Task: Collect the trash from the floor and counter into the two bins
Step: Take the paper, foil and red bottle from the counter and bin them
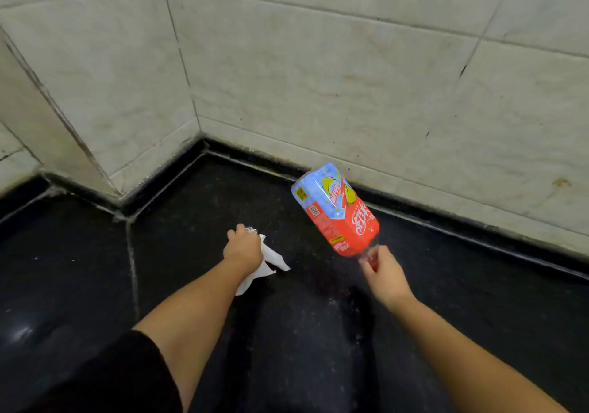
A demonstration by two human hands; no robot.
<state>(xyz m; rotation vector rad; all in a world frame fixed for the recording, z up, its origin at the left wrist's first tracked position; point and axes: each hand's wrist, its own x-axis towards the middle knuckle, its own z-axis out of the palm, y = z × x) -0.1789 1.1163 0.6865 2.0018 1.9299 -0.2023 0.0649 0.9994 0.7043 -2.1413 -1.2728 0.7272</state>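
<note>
Bottle [338,210]: empty plastic, red/blue label, held upside down and tilted by its red-capped neck in the right hand [385,274], fingers pinched on the neck. It's clear of the dark floor [318,333], near the tiled wall [350,78]. Left hand [243,248] is down at the floor, fingers closed on white crumpled paper [271,261], with a bit of clear plastic showing at the knuckles; can't tell if that's a separate piece. Part of the paper hangs loose below the hand.

Neither bin in view, so both items are in hand, not yet binned.

Risks:
- Neck pinch is small and the body sits above it, top-heavy. A swing while standing up could twist it out of the fingers.
- Loose paper tail could tear off or drop if the grip only has one corner.
- If the clear bit is separate, it may slip out unnoticed.
- Two bins probably means sorting: bottle and paper likely go in different ones, easy to mix up.
</note>
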